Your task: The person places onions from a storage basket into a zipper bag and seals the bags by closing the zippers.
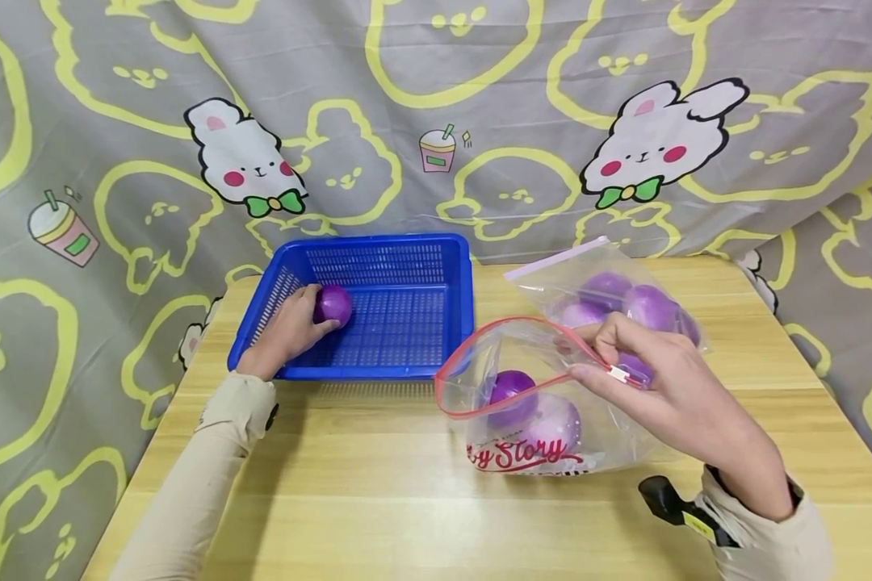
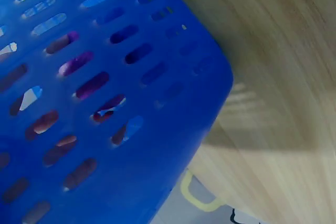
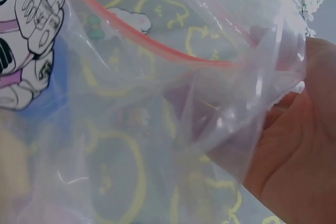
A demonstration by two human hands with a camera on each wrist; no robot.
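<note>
In the head view my left hand (image 1: 288,327) reaches into the blue slotted basket (image 1: 378,374) and holds a shiny purple ball (image 1: 336,307) near its left wall. The left wrist view is mostly filled by the basket's outside wall (image 2: 173,124); bits of purple show through the slots. My right hand (image 1: 661,387) pinches the red-edged mouth of a clear zip bag (image 1: 610,444), which gapes toward the basket. Inside that bag lie a dark purple ball (image 1: 512,398) and a pale purple one (image 1: 558,420). Up close, the right wrist view shows the bag's clear film (image 3: 157,93) beside the hand (image 3: 299,145).
Behind the right hand lies a second clear bag (image 1: 552,278) with a lilac zip edge, holding several purple balls (image 1: 650,308). All stands on a wooden table (image 1: 378,500). A grey patterned cloth (image 1: 509,73) hangs along the back and sides.
</note>
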